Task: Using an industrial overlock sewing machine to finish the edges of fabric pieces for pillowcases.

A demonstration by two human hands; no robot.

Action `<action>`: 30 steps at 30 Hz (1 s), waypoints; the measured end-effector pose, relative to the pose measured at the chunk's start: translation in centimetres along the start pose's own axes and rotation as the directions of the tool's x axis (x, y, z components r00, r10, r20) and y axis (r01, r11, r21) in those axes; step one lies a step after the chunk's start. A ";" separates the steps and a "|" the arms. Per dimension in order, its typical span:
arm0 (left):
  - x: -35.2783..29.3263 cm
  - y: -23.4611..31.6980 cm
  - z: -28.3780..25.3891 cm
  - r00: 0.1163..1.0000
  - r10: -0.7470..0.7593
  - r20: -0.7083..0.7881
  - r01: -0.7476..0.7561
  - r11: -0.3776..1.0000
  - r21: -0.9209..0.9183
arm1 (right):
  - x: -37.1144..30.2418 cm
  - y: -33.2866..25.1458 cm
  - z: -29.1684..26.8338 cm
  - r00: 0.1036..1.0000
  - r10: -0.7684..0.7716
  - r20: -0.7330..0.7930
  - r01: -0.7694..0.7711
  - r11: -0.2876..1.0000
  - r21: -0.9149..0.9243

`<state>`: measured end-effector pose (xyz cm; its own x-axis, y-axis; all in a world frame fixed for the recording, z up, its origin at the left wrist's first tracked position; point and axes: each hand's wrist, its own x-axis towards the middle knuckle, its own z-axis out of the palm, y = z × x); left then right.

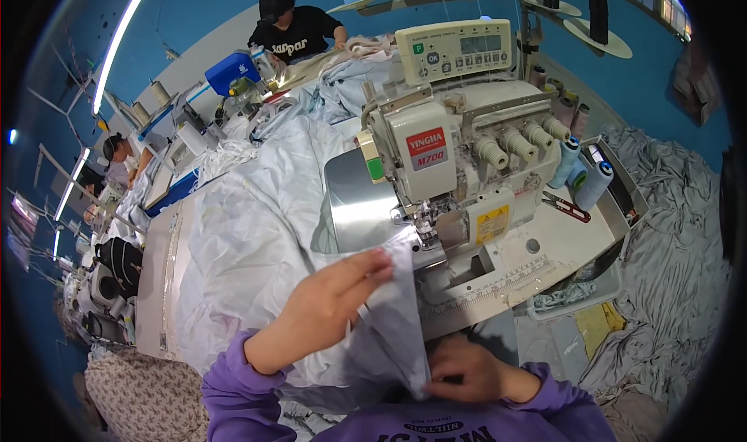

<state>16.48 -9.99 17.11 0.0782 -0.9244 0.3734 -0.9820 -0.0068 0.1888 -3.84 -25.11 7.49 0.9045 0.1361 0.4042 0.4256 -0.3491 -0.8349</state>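
A large piece of white fabric (pixel 257 216) covers the left of the table and hangs over its front edge toward me. My left hand (pixel 331 298) presses on this fabric close to the needle area, its fingertips near the corner of the cloth and its fingers close together. Lower down, my right hand (pixel 467 370) pinches the fabric's hanging right edge. In front of me stands an overlock sewing machine (pixel 428 146), its presser foot (pixel 425 228) just beyond my left fingertips. The cloth's edge runs straight between the two hands.
Right of the machine are thread spools (pixel 595 184), red-handled snips (pixel 566 206) and a tray (pixel 615 170). Grey fabric (pixel 669 271) is heaped at the far right. Another person in black (pixel 292 33) works beyond the table. A patterned cloth bundle (pixel 144 391) lies at lower left.
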 end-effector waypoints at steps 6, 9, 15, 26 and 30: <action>1.9 1.5 0.7 0.998 0.046 0.039 -0.042 0.995 -0.095 | 0.6 -0.8 -1.9 0.766 0.159 -0.622 -0.290 0.950 -0.114; 2.6 1.6 1.5 0.999 0.030 0.016 -0.030 0.999 -0.045 | 5.0 -1.4 -1.6 0.639 0.324 -0.698 -0.352 0.930 0.110; 3.0 2.0 2.0 1.000 -0.018 0.006 0.019 1.000 -0.016 | 4.4 1.1 -2.3 0.682 0.701 -0.208 -0.550 0.680 0.485; 3.3 1.7 2.1 1.000 -0.008 0.018 0.008 0.999 0.038 | 4.0 1.0 -2.1 0.682 0.679 -0.271 -0.387 0.650 0.654; 3.0 1.4 1.7 1.000 -0.013 0.016 0.013 1.000 -0.009 | 3.7 1.2 -2.0 0.664 0.710 -0.234 -0.373 0.585 0.720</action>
<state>15.05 -13.46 16.93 0.0878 -0.9300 0.3568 -0.9794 -0.0153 0.2013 -0.06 -26.84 8.73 0.8965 -0.3742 -0.2374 -0.0684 0.4124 -0.9084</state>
